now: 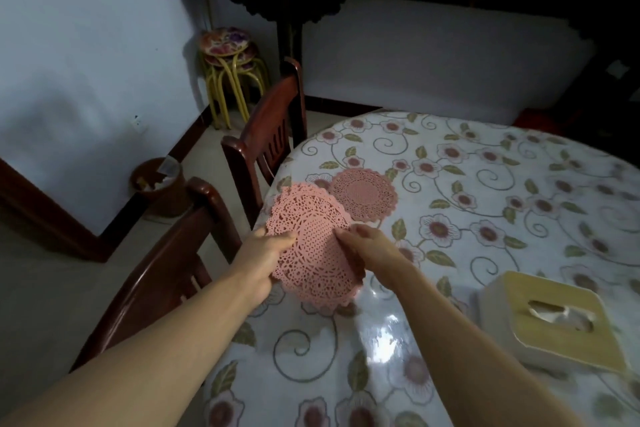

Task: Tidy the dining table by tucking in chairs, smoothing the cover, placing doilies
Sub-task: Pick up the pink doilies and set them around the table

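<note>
Pink lacy doilies (pixel 311 250) | left hand (pixel 266 253), right hand (pixel 370 246) both gripping stack

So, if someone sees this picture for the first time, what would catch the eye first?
Probably the pink doilies, held by the left hand and right hand above the table's near left edge. Then the single doily lying flat just beyond them on the flowered table cover.

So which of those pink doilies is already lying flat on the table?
The farther, smaller-looking doily, past both hands, near the table edge by the chair. The other pink doilies are lifted, held between the left hand and right hand.
</note>
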Available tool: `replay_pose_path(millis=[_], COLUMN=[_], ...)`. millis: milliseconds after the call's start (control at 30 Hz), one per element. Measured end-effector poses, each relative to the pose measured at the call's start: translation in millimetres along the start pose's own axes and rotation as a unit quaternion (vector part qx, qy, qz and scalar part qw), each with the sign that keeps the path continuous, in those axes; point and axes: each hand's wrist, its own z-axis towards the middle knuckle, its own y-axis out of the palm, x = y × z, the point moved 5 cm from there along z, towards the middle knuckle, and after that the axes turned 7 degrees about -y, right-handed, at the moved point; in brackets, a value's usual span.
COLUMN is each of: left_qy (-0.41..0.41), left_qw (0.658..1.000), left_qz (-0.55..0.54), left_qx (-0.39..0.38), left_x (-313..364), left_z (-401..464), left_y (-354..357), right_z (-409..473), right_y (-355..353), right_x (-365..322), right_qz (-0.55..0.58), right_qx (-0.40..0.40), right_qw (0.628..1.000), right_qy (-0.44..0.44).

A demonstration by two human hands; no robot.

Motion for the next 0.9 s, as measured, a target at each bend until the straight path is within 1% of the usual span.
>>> replay_pose_path(millis=[133,233,367,500,600,667,767,900], left_qy=[0.015,0.041,0.052,0.039,0.036,0.038,0.026,0.018], left_qw=[1.000,0.999,0.997,0.998,0.998,0.998,0.998,0.999], left_qz=[0.004,0.003,0.023,0.024,0.025,0.028,0.016,-0.008], left_qx=[-0.022,-0.035,-0.048,-0.038,-0.037,-0.038,-0.045,-0.050], left_x=[-13.1,-25.0,-45.1,-57.8,-69.2,-75.8,-83.0,-87.6], left_z=[-41.1,-75.8,-112.3,-135.6,-153.3,-160.9,-166.6,-166.5], left_y=[-13.9,-31.5,-60.4,-75.3,-86.6,-91.5,-95.8,-99.7], right_z=[-61.3,-109.8,-176.2,-217.0,-243.9,-255.9,-266.1,-268.9], right_y=[12.2,27.9,54.2,67.1,71.3,70.5,66.7,51.8], right_x=[-11.2,-13.5,-20.4,-24.8,-23.1,-22.1,-21.2,-15.3], right_qz=[-0.080,-0.146,-0.188,-0.197,-0.189,-0.195,-0.206,-0.170], right_qx=[0.089,0.127,0.169,0.195,0.234,0.252,0.258,0.283], right_qw=[0.993,0.981,0.967,0.958,0.950,0.945,0.941,0.942], right_qy=[-0.016,-0.019,-0.039,-0.070,-0.083,-0.077,-0.070,-0.068])
